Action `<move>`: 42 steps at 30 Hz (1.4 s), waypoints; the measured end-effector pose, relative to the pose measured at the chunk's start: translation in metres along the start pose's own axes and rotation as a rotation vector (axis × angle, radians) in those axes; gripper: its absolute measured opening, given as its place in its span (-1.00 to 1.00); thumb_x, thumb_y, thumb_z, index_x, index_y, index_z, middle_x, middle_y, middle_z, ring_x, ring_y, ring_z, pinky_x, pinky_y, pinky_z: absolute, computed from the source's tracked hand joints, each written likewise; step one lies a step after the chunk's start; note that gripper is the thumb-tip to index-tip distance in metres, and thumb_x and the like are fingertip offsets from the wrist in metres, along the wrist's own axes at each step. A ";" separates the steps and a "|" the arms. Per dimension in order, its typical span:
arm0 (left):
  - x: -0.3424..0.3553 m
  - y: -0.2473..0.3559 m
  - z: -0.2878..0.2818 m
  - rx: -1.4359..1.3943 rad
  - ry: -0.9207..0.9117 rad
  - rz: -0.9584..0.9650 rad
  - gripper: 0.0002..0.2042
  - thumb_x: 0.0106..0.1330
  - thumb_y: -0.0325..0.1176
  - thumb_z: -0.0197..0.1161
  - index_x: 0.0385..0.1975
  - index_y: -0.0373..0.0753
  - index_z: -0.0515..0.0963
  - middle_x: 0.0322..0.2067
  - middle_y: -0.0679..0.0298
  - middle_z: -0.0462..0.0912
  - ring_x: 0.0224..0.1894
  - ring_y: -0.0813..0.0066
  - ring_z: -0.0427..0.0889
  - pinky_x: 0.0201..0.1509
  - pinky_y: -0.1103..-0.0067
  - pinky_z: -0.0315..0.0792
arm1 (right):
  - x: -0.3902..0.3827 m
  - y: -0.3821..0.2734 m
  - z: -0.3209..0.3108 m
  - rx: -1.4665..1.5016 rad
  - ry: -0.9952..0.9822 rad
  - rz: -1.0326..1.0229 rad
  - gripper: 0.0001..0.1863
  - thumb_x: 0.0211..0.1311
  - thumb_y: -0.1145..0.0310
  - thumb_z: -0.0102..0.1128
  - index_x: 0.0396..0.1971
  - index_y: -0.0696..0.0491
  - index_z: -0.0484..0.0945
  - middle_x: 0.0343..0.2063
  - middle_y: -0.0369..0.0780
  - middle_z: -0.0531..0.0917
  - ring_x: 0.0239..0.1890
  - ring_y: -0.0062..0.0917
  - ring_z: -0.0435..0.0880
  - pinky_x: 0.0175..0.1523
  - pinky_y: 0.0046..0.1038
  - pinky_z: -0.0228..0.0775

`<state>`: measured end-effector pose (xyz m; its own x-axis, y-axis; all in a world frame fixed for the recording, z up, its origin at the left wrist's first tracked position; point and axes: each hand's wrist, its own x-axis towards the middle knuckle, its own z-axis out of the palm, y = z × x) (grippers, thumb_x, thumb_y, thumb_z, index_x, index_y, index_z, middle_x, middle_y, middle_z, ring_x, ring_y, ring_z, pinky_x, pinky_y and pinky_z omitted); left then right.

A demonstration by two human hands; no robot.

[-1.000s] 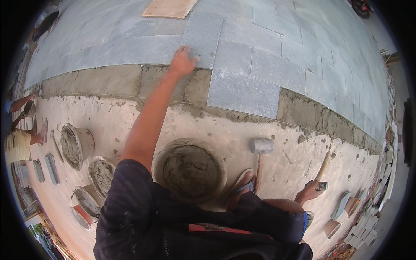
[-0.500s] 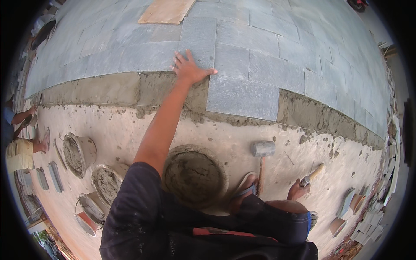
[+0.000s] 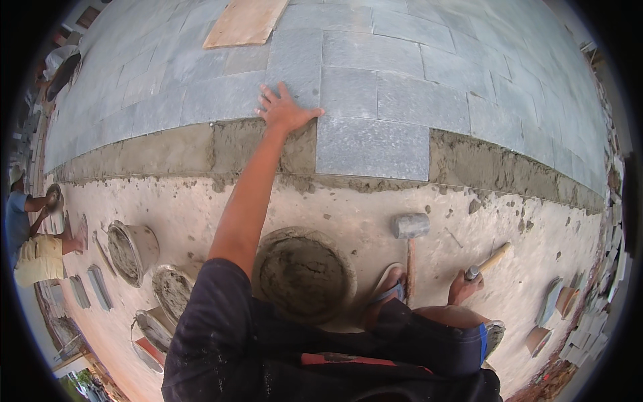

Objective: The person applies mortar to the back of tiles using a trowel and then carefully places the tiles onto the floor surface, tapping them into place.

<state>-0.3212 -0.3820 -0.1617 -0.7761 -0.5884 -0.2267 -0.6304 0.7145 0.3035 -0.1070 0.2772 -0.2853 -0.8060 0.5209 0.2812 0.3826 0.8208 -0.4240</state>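
My left hand (image 3: 287, 114) lies with fingers spread on the grey stone tiles (image 3: 348, 53), at the edge of the laid rows. Its thumb reaches toward the corner of a single slate tile (image 3: 372, 149) that sits further out on the wet mortar strip (image 3: 295, 155). Low on the right, my right hand (image 3: 463, 288) is closed round a hammer (image 3: 494, 257), near its dark metal head, with the pale wooden handle pointing up and right. A rubber mallet (image 3: 410, 226) with a grey head lies beside my sandalled foot.
A round tub of mortar (image 3: 305, 271) stands just in front of me. Several mortar buckets (image 3: 134, 251) are at the left, near stacked tiles (image 3: 99, 287). A co-worker (image 3: 37, 234) crouches at the far left. A wooden board (image 3: 244, 23) lies on the tiles; another tile stack (image 3: 549, 300) is at right.
The whole view has shifted slightly. My left hand stays spread on the tiles, and my right hand still grips the hammer. The co-worker's hands have risen with a rounded dark object.
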 end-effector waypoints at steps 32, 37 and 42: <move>0.008 -0.007 0.006 0.003 0.019 -0.005 0.38 -0.15 0.44 0.45 0.56 -0.23 -0.19 0.51 -0.36 -0.34 0.55 -0.40 -0.26 0.51 -0.21 -0.20 | -0.009 -0.004 0.005 0.033 -0.111 -0.022 -0.52 0.04 0.39 0.42 -0.03 0.21 0.49 0.11 0.22 0.33 0.14 0.08 0.38 0.22 -0.04 0.31; 0.012 -0.010 0.008 0.016 0.017 -0.020 0.40 -0.16 0.46 0.45 0.56 -0.24 -0.20 0.51 -0.35 -0.35 0.55 -0.40 -0.28 0.50 -0.23 -0.21 | -0.009 -0.004 0.005 0.004 -0.132 -0.062 -0.50 0.06 0.35 0.43 -0.01 0.21 0.50 0.13 0.21 0.32 0.09 0.06 0.44 0.18 -0.06 0.36; 0.011 -0.004 0.008 0.006 0.038 -0.025 0.42 -0.17 0.52 0.41 0.56 -0.25 -0.22 0.51 -0.35 -0.37 0.56 -0.38 -0.32 0.49 -0.26 -0.23 | 0.000 0.002 -0.003 -0.033 -0.247 -0.047 -0.50 0.07 0.31 0.47 -0.02 0.19 0.54 0.15 0.18 0.31 0.07 0.01 0.50 0.16 -0.15 0.41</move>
<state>-0.3279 -0.3884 -0.1724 -0.7589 -0.6200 -0.1993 -0.6499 0.7013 0.2930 -0.1048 0.2795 -0.2833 -0.9076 0.4123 0.0789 0.3534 0.8519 -0.3864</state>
